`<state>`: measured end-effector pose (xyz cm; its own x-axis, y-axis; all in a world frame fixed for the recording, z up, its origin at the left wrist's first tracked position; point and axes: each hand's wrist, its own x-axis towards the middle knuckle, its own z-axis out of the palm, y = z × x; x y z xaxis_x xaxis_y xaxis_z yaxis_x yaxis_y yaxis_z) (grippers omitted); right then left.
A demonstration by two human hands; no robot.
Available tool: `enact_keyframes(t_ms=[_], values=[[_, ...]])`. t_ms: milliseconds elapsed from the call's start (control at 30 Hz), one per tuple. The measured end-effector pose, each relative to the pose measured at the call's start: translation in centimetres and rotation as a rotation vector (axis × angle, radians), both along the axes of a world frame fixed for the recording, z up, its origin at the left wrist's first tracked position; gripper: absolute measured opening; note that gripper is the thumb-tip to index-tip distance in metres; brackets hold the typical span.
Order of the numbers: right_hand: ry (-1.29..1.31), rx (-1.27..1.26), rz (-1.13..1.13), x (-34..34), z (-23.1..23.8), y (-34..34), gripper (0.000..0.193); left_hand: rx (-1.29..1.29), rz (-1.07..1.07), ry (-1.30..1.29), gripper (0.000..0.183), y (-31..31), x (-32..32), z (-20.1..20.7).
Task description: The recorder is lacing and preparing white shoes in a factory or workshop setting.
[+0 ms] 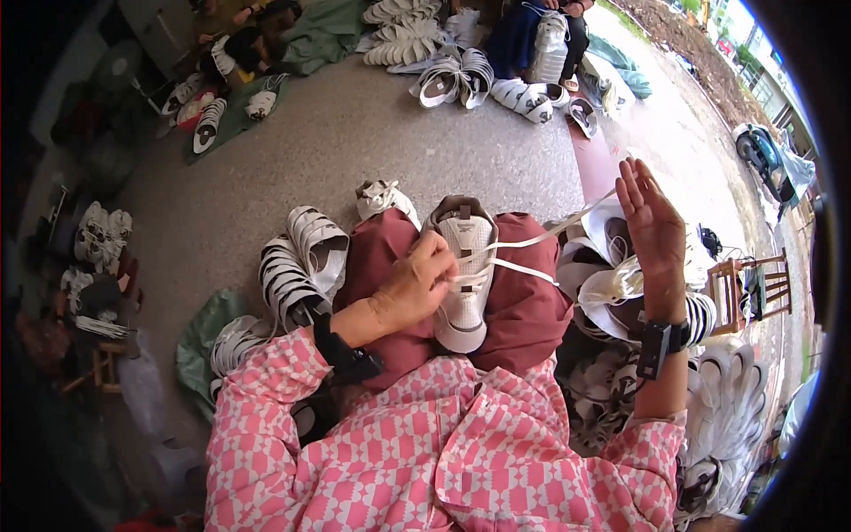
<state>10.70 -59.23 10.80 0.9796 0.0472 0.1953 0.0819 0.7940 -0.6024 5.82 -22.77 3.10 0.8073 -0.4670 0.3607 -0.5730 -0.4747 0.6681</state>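
Note:
A white and beige sneaker point(468, 238) with a brown collar rests between my knees, toe towards me. White shoelace point(525, 241) crosses its front, and a loose length trails to the right over my thigh. At the shoe's left edge, my left hand point(420, 282) is closed, fingertips pinched at the lacing; its exact grip is partly hidden. My right hand point(653, 220) is raised to the right, palm showing and fingers mostly straight. A stretched length of lace runs from the shoe to its fingers, which appear to hold it.
Nested white shoe uppers point(292, 266) stand beside my left knee, and more shoe uppers point(612, 288) pile up on my right. A wooden stool point(752, 288) is farther right. Across the floor point(355, 142), other people sit among shoe uppers point(452, 78) and green sheets point(324, 35).

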Motion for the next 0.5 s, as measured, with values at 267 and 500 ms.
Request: enact_keyframes(t_ms=[267, 500], values=[[0.004, 0.101, 0.084, 0.0, -0.5, 0.0, 0.048, -0.295, 0.131, 0.183, 0.011, -0.9, 0.3, -1.4], [0.033, 0.116, 0.049, -0.3, -1.3, -1.4, 0.045, -0.251, -0.028, 0.760, 0.010, 1.2, 0.3, 1.5]])
